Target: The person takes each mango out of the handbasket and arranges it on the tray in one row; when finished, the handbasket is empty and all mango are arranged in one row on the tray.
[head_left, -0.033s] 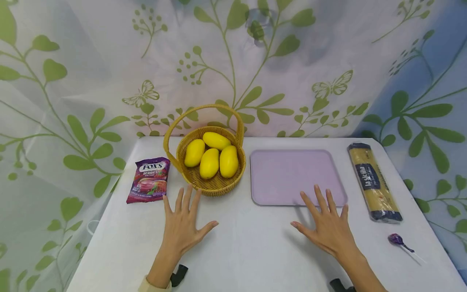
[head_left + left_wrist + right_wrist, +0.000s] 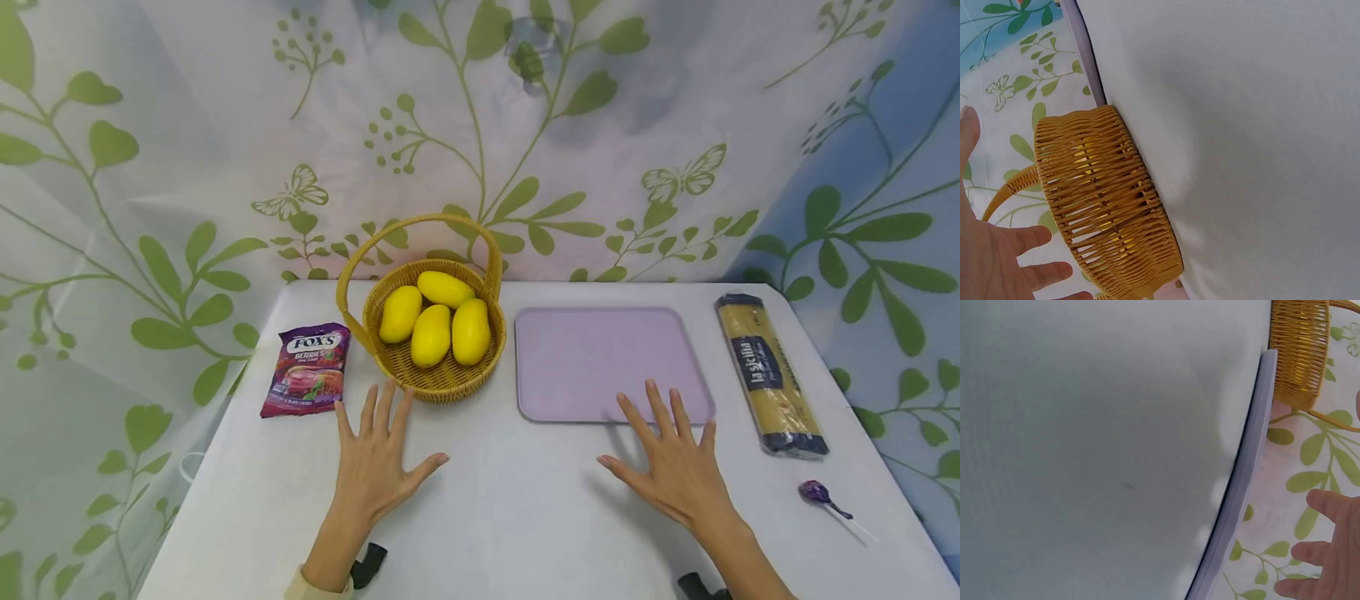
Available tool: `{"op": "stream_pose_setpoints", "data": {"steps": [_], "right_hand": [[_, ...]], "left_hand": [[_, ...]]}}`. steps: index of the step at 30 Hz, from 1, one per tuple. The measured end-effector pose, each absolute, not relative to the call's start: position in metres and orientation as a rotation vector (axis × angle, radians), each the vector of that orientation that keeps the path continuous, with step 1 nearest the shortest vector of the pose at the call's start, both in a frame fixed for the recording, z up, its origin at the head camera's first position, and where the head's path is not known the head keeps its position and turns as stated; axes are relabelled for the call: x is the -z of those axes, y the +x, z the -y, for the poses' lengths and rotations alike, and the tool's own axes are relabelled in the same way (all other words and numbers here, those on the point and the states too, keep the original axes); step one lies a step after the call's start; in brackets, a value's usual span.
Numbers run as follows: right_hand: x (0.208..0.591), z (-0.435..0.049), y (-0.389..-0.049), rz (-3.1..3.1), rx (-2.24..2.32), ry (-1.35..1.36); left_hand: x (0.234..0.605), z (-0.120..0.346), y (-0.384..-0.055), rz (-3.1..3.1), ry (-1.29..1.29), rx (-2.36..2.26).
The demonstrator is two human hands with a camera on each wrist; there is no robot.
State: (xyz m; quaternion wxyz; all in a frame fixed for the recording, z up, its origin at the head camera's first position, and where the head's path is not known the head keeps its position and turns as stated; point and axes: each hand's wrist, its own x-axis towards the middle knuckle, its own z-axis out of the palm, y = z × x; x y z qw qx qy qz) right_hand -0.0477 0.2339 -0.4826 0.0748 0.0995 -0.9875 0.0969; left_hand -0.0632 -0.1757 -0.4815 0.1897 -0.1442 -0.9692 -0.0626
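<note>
My left hand (image 2: 375, 471) hovers over the white table with its fingers spread, holding nothing. Its fingertips come near the front of a woven wicker basket (image 2: 444, 392), which has a tall hoop handle. Several yellow mangoes (image 2: 431, 337) lie inside the basket. To the left of that hand is a purple bag of Fox's berries candy (image 2: 306, 371). Also spread and holding nothing, my right hand (image 2: 673, 467) overlaps the front edge of a flat lilac tray (image 2: 607, 358) in the head view. The left wrist view shows the basket's side (image 2: 1107, 200) beyond the fingers.
At the right of the table (image 2: 510, 517) lies a long packet of la sicilia pasta (image 2: 768, 375). Nearer the right edge is a wrapped lollipop (image 2: 816, 493) on a white stick. A leaf-patterned curtain (image 2: 420, 100) hangs behind the table and along both sides.
</note>
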Motion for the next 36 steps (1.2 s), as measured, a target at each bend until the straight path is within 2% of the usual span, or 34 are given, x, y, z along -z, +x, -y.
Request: {"op": "stream_pose_setpoints", "data": {"steps": [20,28,36], "right_hand": [[0.478,-0.223,-0.053,2.958,-0.326,0.346],[0.467,-0.203,-0.066,2.880,-0.349,0.464],[0.452,-0.169,-0.085,2.766,-0.382,0.652]], "left_hand": [[0.479,0.179,-0.065,2.737,-0.370,0.258],[0.473,0.183,-0.072,2.657,-0.269,0.549],[0.476,0.181,-0.095,2.704,-0.065,0.931]]}}
